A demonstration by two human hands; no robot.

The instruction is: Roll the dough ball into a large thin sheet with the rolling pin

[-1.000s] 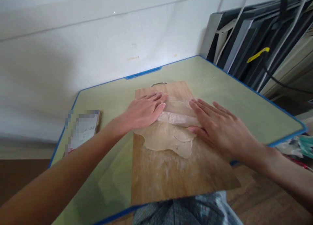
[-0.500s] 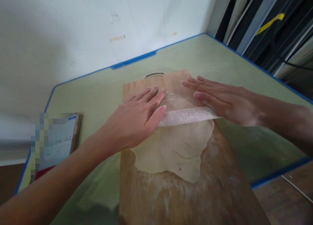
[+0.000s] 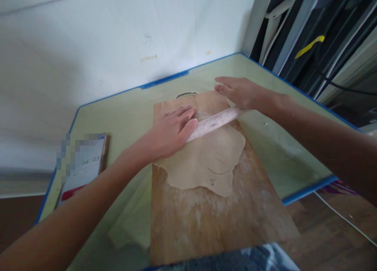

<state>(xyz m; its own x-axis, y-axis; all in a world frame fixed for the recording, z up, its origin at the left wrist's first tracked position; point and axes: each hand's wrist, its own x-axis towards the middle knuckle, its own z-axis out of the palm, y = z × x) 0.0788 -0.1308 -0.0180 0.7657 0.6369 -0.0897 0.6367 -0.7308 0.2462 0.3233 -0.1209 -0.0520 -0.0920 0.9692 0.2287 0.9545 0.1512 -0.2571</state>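
Observation:
A flattened sheet of dough with an uneven outline lies on a floured wooden cutting board. Across its far part rests a flour-dusted rolling pin, slanting up to the right. My left hand lies over the pin's left end, palm down, its fingers stretched forward. Over the right end is my right hand, flat with fingers extended past the board's far right edge. Both palms press on the pin without wrapping round it. The pin's two ends are hidden under the hands.
The board lies on a pale green table with blue edging. A propped phone showing a timer stands at the left. A white wall rises behind; dark panels and a cable are at the right.
The rolling pin has moved towards the dough's far edge and turned, its right end now farther away. My right hand has gone forward with it. The camera view has shifted.

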